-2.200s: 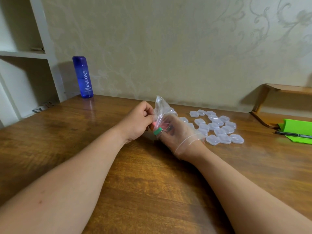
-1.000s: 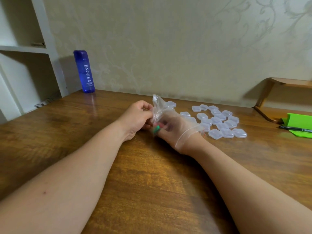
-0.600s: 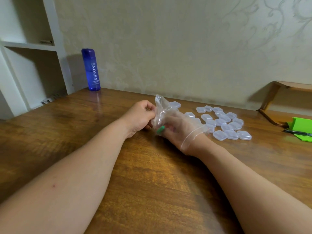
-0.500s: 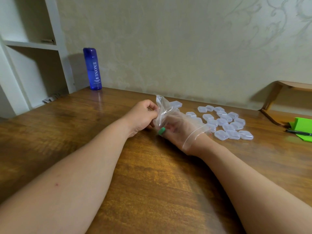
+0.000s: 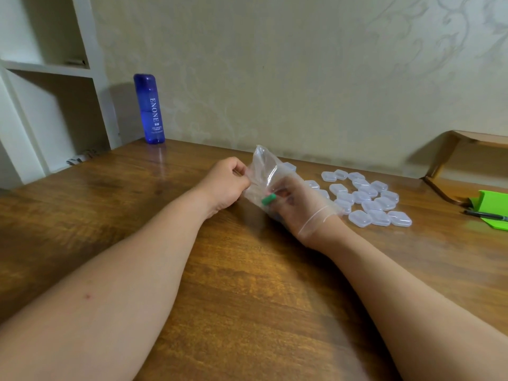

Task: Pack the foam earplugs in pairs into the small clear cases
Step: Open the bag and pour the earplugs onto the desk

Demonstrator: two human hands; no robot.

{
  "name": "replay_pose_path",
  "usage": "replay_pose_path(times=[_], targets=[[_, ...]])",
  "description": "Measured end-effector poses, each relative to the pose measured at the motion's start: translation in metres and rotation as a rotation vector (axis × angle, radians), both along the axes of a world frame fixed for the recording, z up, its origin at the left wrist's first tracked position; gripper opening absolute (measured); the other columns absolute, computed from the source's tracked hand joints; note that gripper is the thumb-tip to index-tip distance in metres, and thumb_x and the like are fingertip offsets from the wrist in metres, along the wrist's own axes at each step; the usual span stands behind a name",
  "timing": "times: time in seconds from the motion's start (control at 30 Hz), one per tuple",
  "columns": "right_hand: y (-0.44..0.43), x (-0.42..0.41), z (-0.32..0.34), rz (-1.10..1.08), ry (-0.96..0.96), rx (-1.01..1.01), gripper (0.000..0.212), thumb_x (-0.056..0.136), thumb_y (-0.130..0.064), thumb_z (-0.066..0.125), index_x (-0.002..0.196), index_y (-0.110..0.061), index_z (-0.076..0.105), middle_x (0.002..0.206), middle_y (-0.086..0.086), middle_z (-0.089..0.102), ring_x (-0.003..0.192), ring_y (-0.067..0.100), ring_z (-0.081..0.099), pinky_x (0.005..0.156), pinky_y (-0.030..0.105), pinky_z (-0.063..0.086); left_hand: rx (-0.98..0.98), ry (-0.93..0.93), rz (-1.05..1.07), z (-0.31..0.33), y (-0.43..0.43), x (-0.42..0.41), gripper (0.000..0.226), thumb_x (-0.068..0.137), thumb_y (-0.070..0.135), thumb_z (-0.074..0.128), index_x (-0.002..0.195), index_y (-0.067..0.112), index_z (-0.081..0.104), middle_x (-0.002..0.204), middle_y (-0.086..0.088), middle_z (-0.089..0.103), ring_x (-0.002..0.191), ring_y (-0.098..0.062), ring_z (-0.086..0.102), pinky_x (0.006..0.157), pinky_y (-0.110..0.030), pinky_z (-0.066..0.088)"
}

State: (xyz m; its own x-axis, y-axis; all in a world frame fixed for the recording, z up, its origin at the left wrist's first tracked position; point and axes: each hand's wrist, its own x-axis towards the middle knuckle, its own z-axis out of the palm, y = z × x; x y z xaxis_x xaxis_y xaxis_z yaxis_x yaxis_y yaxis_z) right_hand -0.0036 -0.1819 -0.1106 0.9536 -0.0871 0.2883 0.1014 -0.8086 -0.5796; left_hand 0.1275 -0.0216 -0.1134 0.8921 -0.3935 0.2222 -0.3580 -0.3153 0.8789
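Head view: left hand [image 5: 229, 185] pinches the edge of a clear plastic bag [image 5: 262, 166] at mid-tabletop [image 5: 247, 284]; right hand [image 5: 302, 207] is sunk to the wrist inside it, fingers curled beside a green earplug [image 5: 268, 199]; through the film I cannot tell whether they grip it; the earplug lies at those fingertips, long axis roughly left to right; the small clear cases [image 5: 368, 199] cluster just right of the bag, nearer my right hand; a blue bottle [image 5: 149, 108] stands far left against the wall.
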Motion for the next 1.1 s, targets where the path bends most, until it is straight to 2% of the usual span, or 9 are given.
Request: replay_pose_path(times=[0.07, 0.2, 0.3, 0.4, 0.53, 0.6, 0.83, 0.97, 1.1], targets=[[-0.003, 0.003, 0.0, 0.005, 0.053, 0.107, 0.016, 0.105, -0.027, 0.065, 0.117, -0.032, 0.055, 0.107, -0.016, 0.059, 0.089, 0.001, 0.061, 0.06, 0.006, 0.048, 0.027, -0.017, 0.008, 0.0, 0.003, 0.002, 0.009, 0.099, 0.013, 0.066, 0.105, 0.018, 0.069, 0.096, -0.007, 0.072, 0.085, -0.021, 0.067, 0.078, -0.036, 0.055], [-0.006, 0.007, 0.002, 0.036, 0.1, 0.392, 0.019, 0.104, -0.011, 0.065, 0.118, -0.022, 0.06, 0.119, 0.001, 0.068, 0.09, 0.008, 0.068, 0.062, 0.009, 0.053, 0.07, -0.007, 0.054, 0.0, 0.009, 0.005, 0.01, 0.099, 0.015, 0.066, 0.106, 0.02, 0.068, 0.104, -0.007, 0.071, 0.096, -0.022, 0.068, 0.078, -0.035, 0.054], [-0.003, 0.0, 0.003, 0.057, 0.046, 0.288, 0.023, 0.106, -0.012, 0.061, 0.125, -0.025, 0.06, 0.123, -0.002, 0.063, 0.088, -0.003, 0.067, 0.064, 0.006, 0.049, 0.111, -0.023, 0.077, -0.001, 0.012, 0.007, 0.01, 0.097, 0.015, 0.067, 0.105, 0.02, 0.068, 0.106, -0.005, 0.069, 0.098, -0.023, 0.067, 0.079, -0.035, 0.053], [-0.003, 0.0, -0.003, 0.069, -0.001, -0.067, 0.024, 0.109, -0.031, 0.055, 0.132, -0.037, 0.06, 0.129, -0.01, 0.057, 0.109, 0.009, 0.062, 0.084, 0.013, 0.047, 0.188, -0.052, 0.105, 0.0, 0.013, 0.004, 0.006, 0.099, 0.019, 0.064, 0.105, 0.019, 0.066, 0.104, -0.004, 0.068, 0.096, -0.024, 0.066, 0.073, -0.034, 0.051], [0.003, 0.001, -0.006, 0.043, 0.072, -0.177, 0.018, 0.1, -0.057, 0.062, 0.113, -0.044, 0.063, 0.116, -0.024, 0.052, 0.096, 0.001, 0.06, 0.074, 0.019, 0.047, 0.127, 0.063, 0.013, 0.01, 0.014, -0.004, 0.035, 0.099, 0.048, 0.047, 0.116, 0.022, 0.063, 0.112, -0.003, 0.068, 0.106, -0.022, 0.064, 0.09, -0.043, 0.053], [0.006, 0.002, -0.006, 0.026, 0.022, -0.221, 0.013, 0.1, -0.052, 0.065, 0.108, -0.043, 0.061, 0.113, -0.019, 0.057, 0.094, 0.004, 0.062, 0.075, 0.022, 0.051, 0.044, 0.12, -0.073, 0.011, 0.009, -0.009, 0.045, 0.097, 0.058, 0.046, 0.123, 0.024, 0.059, 0.119, -0.001, 0.067, 0.114, -0.021, 0.063, 0.097, -0.043, 0.051], [0.019, 0.018, -0.009, 0.03, -0.242, -0.201, 0.022, 0.105, -0.027, 0.06, 0.116, -0.011, 0.072, 0.1, 0.004, 0.076, 0.091, 0.023, 0.071, 0.081, 0.039, 0.058, 0.081, -0.12, 0.121, -0.002, 0.008, 0.004, 0.024, 0.11, 0.038, 0.054, 0.097, 0.019, 0.057, 0.1, -0.007, 0.064, 0.087, -0.024, 0.062, 0.067, -0.034, 0.046], [0.016, 0.024, -0.005, 0.047, -0.126, -0.276, 0.037, 0.102, -0.029, 0.069, 0.136, -0.014, 0.066, 0.119, 0.002, 0.074, 0.107, 0.017, 0.071, 0.095, 0.035, 0.06, 0.102, -0.121, 0.173, -0.005, 0.014, 0.009, 0.023, 0.109, 0.035, 0.055, 0.095, 0.017, 0.054, 0.098, -0.005, 0.06, 0.084, -0.021, 0.058, 0.066, -0.034, 0.044], [0.01, 0.021, -0.006, 0.014, -0.157, -0.168, 0.037, 0.1, -0.023, 0.073, 0.135, -0.016, 0.067, 0.124, 0.002, 0.073, 0.114, 0.016, 0.071, 0.092, 0.034, 0.064, 0.097, -0.104, 0.203, -0.007, 0.011, 0.01, 0.023, 0.108, 0.034, 0.058, 0.095, 0.016, 0.054, 0.102, -0.006, 0.063, 0.09, -0.024, 0.062, 0.068, -0.035, 0.049]])
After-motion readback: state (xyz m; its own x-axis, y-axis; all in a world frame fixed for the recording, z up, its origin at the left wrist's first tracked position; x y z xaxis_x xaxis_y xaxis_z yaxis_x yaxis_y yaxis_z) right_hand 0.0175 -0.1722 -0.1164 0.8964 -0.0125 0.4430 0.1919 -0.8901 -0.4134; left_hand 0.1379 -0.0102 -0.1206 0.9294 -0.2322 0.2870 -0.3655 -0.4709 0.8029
